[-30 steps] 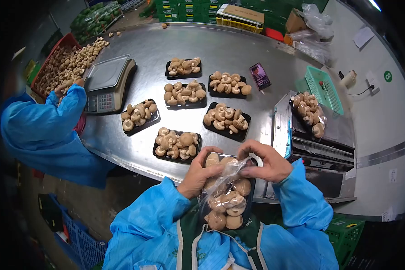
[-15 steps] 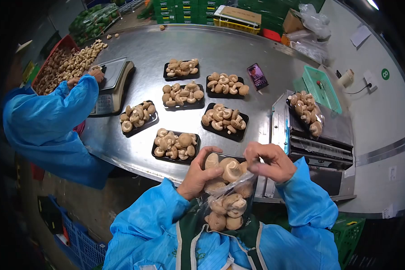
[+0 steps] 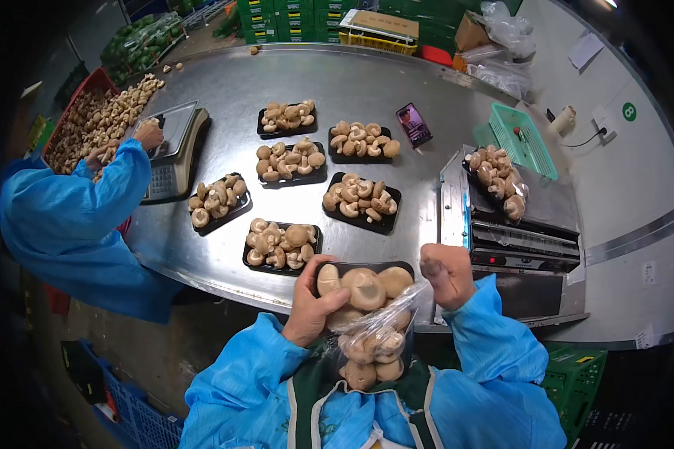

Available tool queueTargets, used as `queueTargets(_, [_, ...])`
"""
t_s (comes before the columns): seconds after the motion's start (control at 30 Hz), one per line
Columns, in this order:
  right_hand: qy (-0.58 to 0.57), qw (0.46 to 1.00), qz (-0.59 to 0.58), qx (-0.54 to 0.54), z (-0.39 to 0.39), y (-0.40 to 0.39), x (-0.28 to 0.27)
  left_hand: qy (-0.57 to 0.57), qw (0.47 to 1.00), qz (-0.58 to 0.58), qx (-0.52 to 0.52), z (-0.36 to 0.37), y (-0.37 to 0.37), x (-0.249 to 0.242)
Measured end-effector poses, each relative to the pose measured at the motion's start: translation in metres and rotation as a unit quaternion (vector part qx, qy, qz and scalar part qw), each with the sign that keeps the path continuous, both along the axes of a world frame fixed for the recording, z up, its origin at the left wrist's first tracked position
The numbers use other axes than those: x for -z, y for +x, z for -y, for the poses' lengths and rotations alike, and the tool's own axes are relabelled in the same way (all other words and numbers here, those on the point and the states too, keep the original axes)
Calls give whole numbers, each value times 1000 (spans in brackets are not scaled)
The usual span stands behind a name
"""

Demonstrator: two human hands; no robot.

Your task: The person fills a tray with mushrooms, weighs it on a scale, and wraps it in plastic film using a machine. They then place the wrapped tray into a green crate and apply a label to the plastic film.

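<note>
My left hand (image 3: 312, 303) grips the left side of a black tray (image 3: 402, 265) of mushrooms (image 3: 363, 289), held tilted against my chest. Clear plastic film (image 3: 389, 316) covers the lower part of this tray, while the upper mushrooms are bare. To the right of the tray, my right hand (image 3: 449, 275) is closed with the film's corner drawn out to its fingers. Just beyond the left hand, on the table, lies another black tray with mushrooms (image 3: 281, 243).
Several more filled trays (image 3: 361, 198) stand on the metal table (image 3: 225, 258). A phone (image 3: 414, 125) lies beyond them. At right, a wrapped tray (image 3: 498, 179) rests on a sealing machine (image 3: 524, 247) near a green basket (image 3: 520, 142). A co-worker's sleeve (image 3: 75, 198) reaches toward a scale (image 3: 176, 150).
My right hand has moved right, away from the tray's top, pulling the film corner outward. More of the upper mushrooms show. The co-worker's hands have shifted slightly by the scale.
</note>
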State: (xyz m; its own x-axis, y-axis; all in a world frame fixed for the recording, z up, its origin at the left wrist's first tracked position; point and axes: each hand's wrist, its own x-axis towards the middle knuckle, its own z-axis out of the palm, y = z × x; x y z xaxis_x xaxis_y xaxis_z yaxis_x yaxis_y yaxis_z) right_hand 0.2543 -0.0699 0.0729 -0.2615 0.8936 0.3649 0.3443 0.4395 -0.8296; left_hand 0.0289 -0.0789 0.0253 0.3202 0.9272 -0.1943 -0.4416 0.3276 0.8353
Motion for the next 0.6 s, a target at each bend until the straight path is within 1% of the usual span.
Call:
queueTargets(0.07, [-34, 999, -6, 14, 15, 7, 4, -25, 998, 35, -35, 2, -2, 1])
queueTargets(0.13, [-51, 999, -6, 4, 27, 9, 6, -15, 999, 13, -26, 2, -4, 9])
queueTargets(0.2, [-114, 992, -54, 5, 40, 5, 3, -35, 998, 28, -34, 1, -4, 9])
queueTargets(0.27, [-101, 992, -78, 0, 52, 6, 7, -41, 998, 29, -34, 2, -1, 8])
queueTargets(0.33, [-184, 981, -56, -14, 65, 12, 4, -49, 998, 27, -30, 2, 2, 7])
queueTargets(0.4, [-187, 980, -65, -2, 75, 12, 2, -37, 999, 23, -20, 2, 6, 5])
queueTargets(0.47, [-133, 989, -62, -6, 82, 10, -1, -31, 999, 18, -14, 0, 8, 4])
queueTargets(0.5, [-155, 987, -37, -14, 85, 12, -4, -23, 1000, 16, -12, -2, 9, 3])
queueTargets(0.53, [-157, 987, -38, -11, 83, 13, -9, -25, 1000, 15, -10, -3, 9, 4])
queueTargets(0.6, [-121, 991, 50, -40, 73, 13, -17, -64, 997, 36, 3, -8, 10, 7])
